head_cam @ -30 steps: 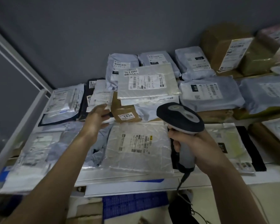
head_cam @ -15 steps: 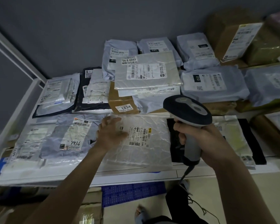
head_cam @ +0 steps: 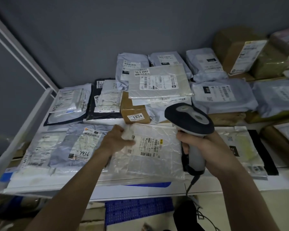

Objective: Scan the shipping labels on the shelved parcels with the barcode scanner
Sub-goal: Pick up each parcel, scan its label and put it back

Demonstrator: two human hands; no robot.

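Left hand (head_cam: 117,140) — pinching clear bubble mailer (head_cam: 150,152) | right hand (head_cam: 205,145) — gripping barcode scanner (head_cam: 189,121)

The clear bubble mailer (head_cam: 148,152) is glossy, crinkled plastic; the barcode scanner (head_cam: 189,124) is matt plastic; the small box (head_cam: 133,112) is matt brown cardboard.

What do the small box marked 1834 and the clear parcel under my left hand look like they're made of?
The small box looks like plain brown cardboard, matte, with a folded edge and a white paper sticker. The clear parcel seems to be thin plastic film, possibly bubble-lined: it is glossy, see-through and crinkled where the left hand grips its corner.
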